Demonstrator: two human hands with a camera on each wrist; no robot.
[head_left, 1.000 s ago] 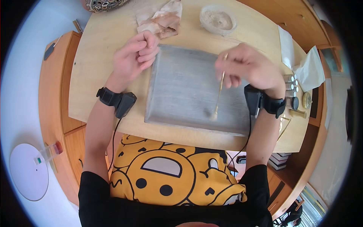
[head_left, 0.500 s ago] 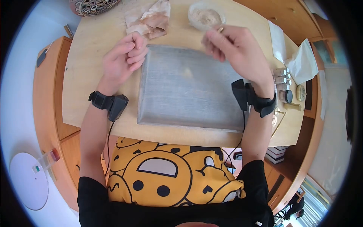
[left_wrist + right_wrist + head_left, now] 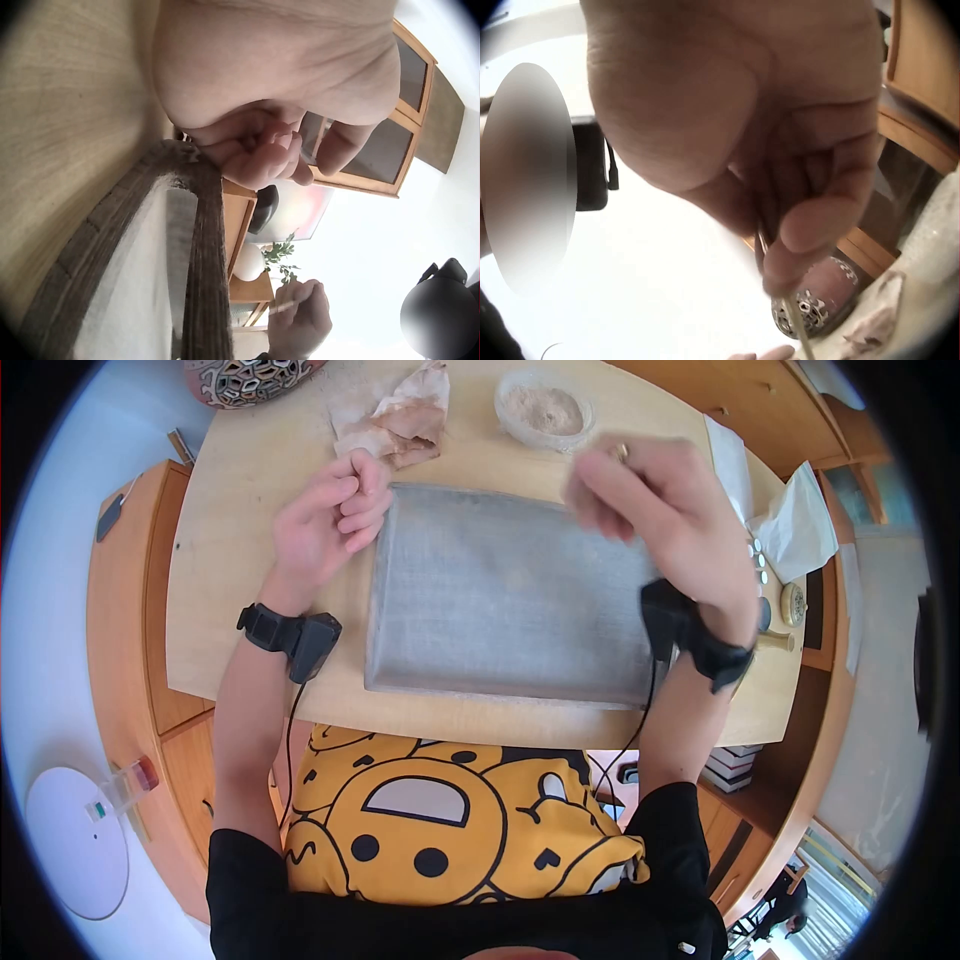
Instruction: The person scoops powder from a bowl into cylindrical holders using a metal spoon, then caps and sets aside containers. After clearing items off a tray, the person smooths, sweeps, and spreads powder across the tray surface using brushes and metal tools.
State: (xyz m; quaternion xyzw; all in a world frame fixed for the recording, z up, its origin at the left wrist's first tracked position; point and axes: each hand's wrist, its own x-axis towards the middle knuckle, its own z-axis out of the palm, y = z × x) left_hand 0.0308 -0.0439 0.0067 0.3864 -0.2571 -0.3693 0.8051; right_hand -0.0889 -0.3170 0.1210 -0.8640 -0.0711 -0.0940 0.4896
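Note:
The right hand, fingers curled, is raised over the grey tray's upper right part. It pinches a thin brush; in the head view only the brush's golden end shows clearly. The left hand lies at the tray's upper left corner with its fingers loosely curled and nothing in them. From the left wrist view, those fingers are beside the corner of the tray's weathered rim; whether they press on it I cannot tell. The brush's bristles are hidden or blurred.
A stained cloth lies behind the tray's left corner, with a bowl of pale powder farther right. A patterned round object stands at the back left. At the right are white paper, small jars and a round tin.
The right hand first went up and left toward the bowl, then came back right; the brush, seen full length over the tray earlier, is now mostly out of sight. The left hand keeps its place.

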